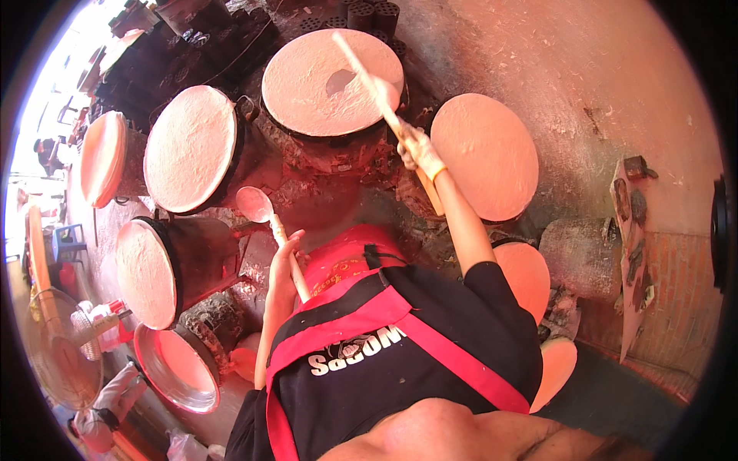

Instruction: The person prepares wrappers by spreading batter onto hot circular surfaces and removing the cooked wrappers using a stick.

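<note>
My right hand: closed tightly round a long wooden stick, above the gap between two griddles; the hand (420,151) looks pale, with a yellowish band at the wrist.
Wooden stick: slanting (390,115) from my fist over the front griddle, its far end near that griddle's back edge; the near end points down toward my apron.
Front griddle: round, coated in pale batter (300,84), with one dark patch just left of the stick.
My left hand: fingers wrapped round the ladle's handle, partly hidden; the hand (286,265) is in front of my red apron (346,265).
Ladle: its round bowl (254,203) tips outward, between the left griddles and the front one.
Right griddle: a smooth pale disc (486,157) just beyond my right wrist.
Left griddles: a rough, pale-coated one (191,150), with another (144,273) below it, nearer me.
Lower left: a rimmed pan (184,373) and a fan (65,346).
Behind: black perforated briquettes (374,15).
</note>
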The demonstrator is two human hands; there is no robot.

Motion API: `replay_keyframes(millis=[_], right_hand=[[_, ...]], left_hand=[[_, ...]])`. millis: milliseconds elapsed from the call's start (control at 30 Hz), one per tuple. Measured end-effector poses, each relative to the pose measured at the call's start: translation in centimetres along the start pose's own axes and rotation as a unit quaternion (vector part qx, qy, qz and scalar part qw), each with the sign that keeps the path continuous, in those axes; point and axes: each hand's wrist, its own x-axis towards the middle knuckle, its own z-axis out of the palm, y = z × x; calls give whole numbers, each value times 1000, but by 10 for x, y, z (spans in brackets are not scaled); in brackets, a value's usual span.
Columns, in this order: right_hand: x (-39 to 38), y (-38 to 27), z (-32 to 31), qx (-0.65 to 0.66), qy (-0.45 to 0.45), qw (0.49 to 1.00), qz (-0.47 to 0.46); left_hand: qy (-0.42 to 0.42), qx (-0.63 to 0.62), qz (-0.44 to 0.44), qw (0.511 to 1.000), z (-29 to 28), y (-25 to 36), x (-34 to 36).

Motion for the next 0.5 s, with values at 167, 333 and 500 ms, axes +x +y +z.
replay_keyframes(millis=[167, 333, 500], right_hand=[[48, -17, 53, -13, 21, 998, -59], [6, -11, 54, -12, 42, 994, -100], [6, 24, 104, 115, 123, 980, -104]], left_hand=[[-91, -41, 22, 995, 13, -1, 12], [-73, 16, 71, 995, 21, 24, -11], [-70, 31, 107, 991, 23, 39, -5]])
